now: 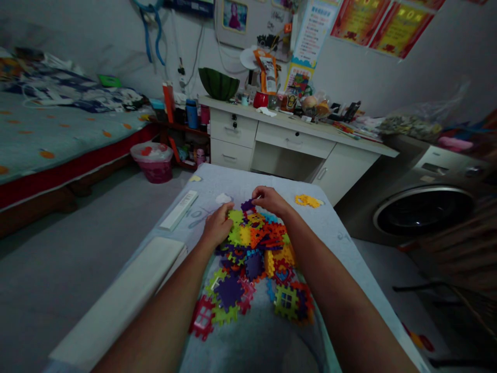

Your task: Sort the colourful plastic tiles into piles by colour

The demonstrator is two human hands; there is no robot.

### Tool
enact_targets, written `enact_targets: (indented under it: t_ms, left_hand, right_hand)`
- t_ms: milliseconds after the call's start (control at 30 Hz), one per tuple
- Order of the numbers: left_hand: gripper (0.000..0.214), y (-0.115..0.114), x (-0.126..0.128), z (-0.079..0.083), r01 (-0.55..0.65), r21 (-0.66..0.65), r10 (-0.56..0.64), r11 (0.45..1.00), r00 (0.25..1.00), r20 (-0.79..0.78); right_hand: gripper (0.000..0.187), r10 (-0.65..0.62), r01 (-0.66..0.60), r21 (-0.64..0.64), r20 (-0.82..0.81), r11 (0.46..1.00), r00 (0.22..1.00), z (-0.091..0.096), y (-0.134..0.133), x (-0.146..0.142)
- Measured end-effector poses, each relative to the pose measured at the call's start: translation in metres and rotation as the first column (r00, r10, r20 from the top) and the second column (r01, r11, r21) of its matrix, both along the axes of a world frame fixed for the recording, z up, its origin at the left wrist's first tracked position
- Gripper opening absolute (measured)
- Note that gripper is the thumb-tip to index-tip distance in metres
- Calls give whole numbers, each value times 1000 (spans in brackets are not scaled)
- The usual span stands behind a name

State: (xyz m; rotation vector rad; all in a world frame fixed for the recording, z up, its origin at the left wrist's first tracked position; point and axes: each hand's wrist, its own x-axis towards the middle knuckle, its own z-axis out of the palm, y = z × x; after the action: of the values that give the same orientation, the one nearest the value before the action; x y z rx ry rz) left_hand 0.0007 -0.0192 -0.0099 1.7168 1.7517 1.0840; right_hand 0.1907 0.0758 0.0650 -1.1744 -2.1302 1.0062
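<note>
A heap of colourful interlocking plastic tiles (254,264) with notched edges lies on the cloth-covered table in front of me. At the heap's far left side, my left hand (218,225) has its fingers closed at the edge of a lime green tile (235,216). My right hand (269,199) reaches over the far end and pinches a purple tile (247,205) between thumb and fingers. Nearer to me lie a purple tile (229,291), a pink window tile (202,317) and a green window tile (286,302).
Yellow tiles (308,201) lie apart at the table's far right. A white box (178,210) and a long pale board (124,295) lie along the left edge. Beyond stand a cluttered desk (233,129), a washing machine (423,191), a bed (70,129) and a pink bin (153,163).
</note>
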Motion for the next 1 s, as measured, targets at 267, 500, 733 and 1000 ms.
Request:
enact_targets:
  t_ms: [267,500,733,1000]
  left_hand:
    - [54,-2,1,5,-30,-24,27,999,995,-97]
    - [47,-3,2,9,-11,-34,6,999,989,-145]
    - [45,-3,1,9,-1,-28,-3,1000,986,-167]
    - [43,-3,0,8,12,-36,-18,999,988,-153]
  right_hand:
    - [8,-549,561,151,-114,814,828,-16,46,34]
    - [17,-628,583,297,83,757,774,-24,59,32]
    - [26,-377,264,322,367,909,851,-27,49,19]
    - [24,-334,293,196,230,936,914,0,10,81]
